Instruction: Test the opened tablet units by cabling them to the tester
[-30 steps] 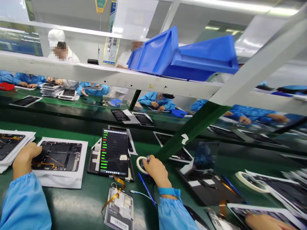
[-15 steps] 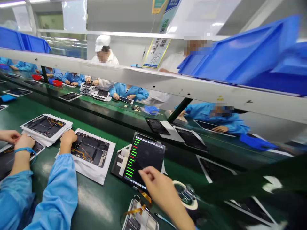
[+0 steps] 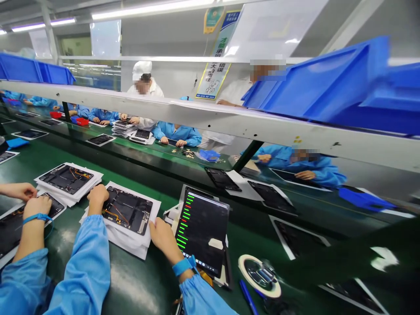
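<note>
Tablet (image 3: 210,232) grn/red bars (image 3: 183,221) (touching R hand (image 3: 163,239))

The left hand (image 3: 97,197) rests on the edge of an opened tablet (image 3: 126,210) lying on white paper. The right hand (image 3: 162,239), with a blue wrist strap, touches the left edge of a propped tablet (image 3: 201,232) showing green and red bars. A tape roll (image 3: 259,275) and blue pen (image 3: 248,297) lie on the green tabletop (image 3: 138,284) to its right.
</note>
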A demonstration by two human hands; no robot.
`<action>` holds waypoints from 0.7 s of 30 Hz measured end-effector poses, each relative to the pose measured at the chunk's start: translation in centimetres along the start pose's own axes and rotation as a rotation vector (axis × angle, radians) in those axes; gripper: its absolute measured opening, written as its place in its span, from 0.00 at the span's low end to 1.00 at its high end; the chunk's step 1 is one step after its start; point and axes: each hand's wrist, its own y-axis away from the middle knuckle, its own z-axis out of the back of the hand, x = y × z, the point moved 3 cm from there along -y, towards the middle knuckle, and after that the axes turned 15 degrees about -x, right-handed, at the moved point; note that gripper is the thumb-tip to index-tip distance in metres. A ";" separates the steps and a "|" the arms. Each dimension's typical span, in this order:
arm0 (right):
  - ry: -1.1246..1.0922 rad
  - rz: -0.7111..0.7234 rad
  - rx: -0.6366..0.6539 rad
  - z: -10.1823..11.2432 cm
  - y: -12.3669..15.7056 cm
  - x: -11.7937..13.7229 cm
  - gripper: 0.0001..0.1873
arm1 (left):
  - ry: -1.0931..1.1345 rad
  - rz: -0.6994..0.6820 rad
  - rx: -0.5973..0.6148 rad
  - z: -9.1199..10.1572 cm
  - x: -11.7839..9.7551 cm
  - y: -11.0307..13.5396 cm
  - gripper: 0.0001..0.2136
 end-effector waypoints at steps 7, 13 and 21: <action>-0.119 0.092 -0.098 -0.4 -0.6 0.8 0.13 | -0.014 -0.050 -0.101 1.8 -0.6 1.1 0.21; -0.251 0.081 -0.216 -0.8 -0.6 0.4 0.14 | 0.035 -0.192 -0.221 5.1 -1.4 2.9 0.17; -0.490 0.013 -0.279 -0.9 -0.5 -0.1 0.19 | 0.087 -0.261 -0.325 6.8 -1.9 3.3 0.15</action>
